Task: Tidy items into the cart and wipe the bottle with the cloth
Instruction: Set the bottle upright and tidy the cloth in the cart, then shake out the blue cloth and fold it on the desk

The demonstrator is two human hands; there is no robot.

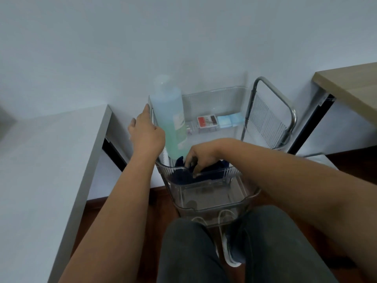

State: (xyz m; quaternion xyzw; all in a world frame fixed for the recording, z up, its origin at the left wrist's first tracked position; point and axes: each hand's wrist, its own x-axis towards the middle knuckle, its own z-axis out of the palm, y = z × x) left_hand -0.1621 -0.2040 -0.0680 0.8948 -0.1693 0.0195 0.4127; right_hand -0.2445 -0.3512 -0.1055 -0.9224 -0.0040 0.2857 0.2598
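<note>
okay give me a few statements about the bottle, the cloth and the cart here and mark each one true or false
1. The bottle stands upright in the cart. True.
2. The right hand has its grip on a dark cloth. True.
3. The cloth lies on the grey table. False: it is in the cart's top tray.
4. The left hand holds the red box. False: the red box sits at the tray's far end, and that hand is beside the bottle.
5. The bottle holds orange liquid. False: it is pale blue-green.
</note>
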